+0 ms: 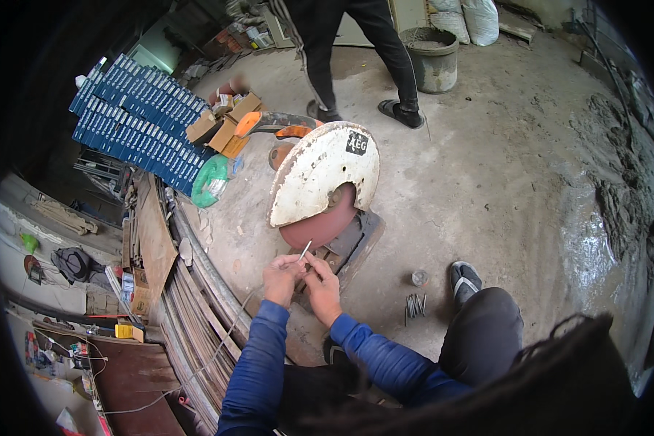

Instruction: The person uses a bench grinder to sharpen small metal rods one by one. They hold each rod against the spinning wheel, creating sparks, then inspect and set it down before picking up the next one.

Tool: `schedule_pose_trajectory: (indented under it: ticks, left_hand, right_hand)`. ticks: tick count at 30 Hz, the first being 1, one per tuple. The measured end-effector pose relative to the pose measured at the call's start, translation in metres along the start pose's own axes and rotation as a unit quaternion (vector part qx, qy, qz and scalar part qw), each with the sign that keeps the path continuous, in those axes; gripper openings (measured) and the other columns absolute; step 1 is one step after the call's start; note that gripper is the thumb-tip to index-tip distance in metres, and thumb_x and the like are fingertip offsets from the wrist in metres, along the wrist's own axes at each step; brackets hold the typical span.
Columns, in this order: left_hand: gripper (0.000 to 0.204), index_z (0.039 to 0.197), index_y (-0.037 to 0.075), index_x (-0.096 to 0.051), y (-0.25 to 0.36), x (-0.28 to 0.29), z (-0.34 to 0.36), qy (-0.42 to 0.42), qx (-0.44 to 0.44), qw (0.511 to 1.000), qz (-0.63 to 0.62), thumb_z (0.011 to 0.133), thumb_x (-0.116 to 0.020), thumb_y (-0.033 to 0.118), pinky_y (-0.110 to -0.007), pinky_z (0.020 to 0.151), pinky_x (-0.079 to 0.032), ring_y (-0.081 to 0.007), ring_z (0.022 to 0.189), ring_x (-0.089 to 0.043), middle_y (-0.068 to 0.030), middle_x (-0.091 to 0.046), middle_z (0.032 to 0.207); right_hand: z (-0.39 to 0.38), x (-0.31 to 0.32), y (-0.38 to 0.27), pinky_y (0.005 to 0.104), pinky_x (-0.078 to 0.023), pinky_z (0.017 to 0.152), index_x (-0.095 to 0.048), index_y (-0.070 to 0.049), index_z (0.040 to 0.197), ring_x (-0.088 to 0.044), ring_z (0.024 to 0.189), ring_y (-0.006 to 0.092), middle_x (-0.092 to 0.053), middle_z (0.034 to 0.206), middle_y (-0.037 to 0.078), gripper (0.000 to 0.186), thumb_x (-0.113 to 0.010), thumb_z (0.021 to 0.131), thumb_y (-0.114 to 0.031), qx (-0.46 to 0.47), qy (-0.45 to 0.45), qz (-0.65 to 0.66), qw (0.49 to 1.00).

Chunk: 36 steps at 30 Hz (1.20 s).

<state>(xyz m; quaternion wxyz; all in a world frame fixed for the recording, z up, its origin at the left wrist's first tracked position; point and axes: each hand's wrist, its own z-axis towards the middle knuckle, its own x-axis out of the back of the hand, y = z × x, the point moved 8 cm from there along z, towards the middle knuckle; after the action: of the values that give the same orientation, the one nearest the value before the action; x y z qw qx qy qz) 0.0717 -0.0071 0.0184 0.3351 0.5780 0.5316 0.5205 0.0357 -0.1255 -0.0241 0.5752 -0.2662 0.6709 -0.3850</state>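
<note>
Close together in front of the saw, my left hand (282, 278) and my right hand (322, 289) are both closed in a pinch around a thin light metal rod (305, 249). Its free end points up and away, beside the reddish disc (330, 225) of a cut-off saw. How far the rod runs inside my fingers is hidden. A worn white guard (320, 171) covers the upper disc, and an orange handle (248, 123) rises behind it. The saw stands on a dark metal base (361, 243). Whether the rod touches the disc I cannot tell.
A small round container (419, 277) and a heap of short metal rods (415, 307) lie right of my hands. Long pipes (214, 287) run along the left. Blue boxes (142, 109) are stacked behind. Another person (334, 43) stands beyond, near a mortar-stained bucket (432, 69).
</note>
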Motion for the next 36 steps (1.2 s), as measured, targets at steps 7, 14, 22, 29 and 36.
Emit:
schedule_pose_trajectory:
  ticks: [7,14,22,29,36]
  left_hand:
    - [0.011,0.096,-0.005,-0.067,0.003,0.001,0.001,0.028,-0.035,0.998,0.031,0.088,-0.068,0.002,-0.024,0.066,-0.054,-0.0115,0.071,-0.063,-0.0078,-0.068,0.084]
    - [0.007,0.091,-0.006,-0.067,-0.005,0.012,0.012,0.071,0.000,0.994,0.079,0.086,-0.066,0.000,-0.025,0.061,-0.051,-0.0122,0.065,-0.061,-0.0087,-0.068,0.080]
    - [0.005,0.086,-0.006,-0.068,-0.010,0.025,0.025,0.072,-0.022,0.991,0.111,0.085,-0.065,-0.002,-0.026,0.059,-0.050,-0.0131,0.063,-0.060,-0.0088,-0.067,0.077]
    - [0.005,0.087,-0.005,-0.068,-0.006,0.027,0.028,0.075,-0.018,0.988,0.137,0.084,-0.064,-0.003,-0.026,0.058,-0.049,-0.0136,0.063,-0.060,-0.0090,-0.067,0.077]
    - [0.005,0.086,-0.005,-0.068,-0.003,0.027,0.025,0.089,-0.016,0.988,0.121,0.084,-0.065,-0.002,-0.026,0.057,-0.049,-0.0130,0.062,-0.060,-0.0084,-0.067,0.076]
  right_hand:
    - [0.003,-0.002,0.003,0.0268,-0.047,0.079,-0.058,0.000,0.131,-0.053,0.083,0.0150,-0.059,0.115,0.011,0.044,-0.054,0.088,-0.001,-0.020,-0.015,0.000,1.000]
    - [0.008,-0.009,0.014,0.0278,-0.049,0.083,-0.056,0.000,0.134,-0.057,0.090,0.0179,-0.057,0.123,0.013,0.046,-0.055,0.088,-0.002,0.000,-0.034,-0.071,0.997]
    - [0.011,-0.021,0.026,0.0304,-0.047,0.088,-0.055,0.000,0.134,-0.057,0.099,0.0221,-0.056,0.125,0.016,0.046,-0.057,0.089,-0.005,0.032,-0.031,-0.095,0.994]
    - [0.014,-0.028,0.044,0.0260,-0.048,0.068,-0.054,0.001,0.135,-0.055,0.079,0.0122,-0.054,0.118,0.009,0.048,-0.055,0.088,-0.003,-0.036,-0.036,-0.028,0.998]
    - [0.014,-0.032,0.052,0.0237,-0.045,0.060,-0.051,0.001,0.139,-0.052,0.073,0.0090,-0.050,0.118,0.004,0.051,-0.053,0.088,-0.001,-0.068,-0.046,0.019,0.996]
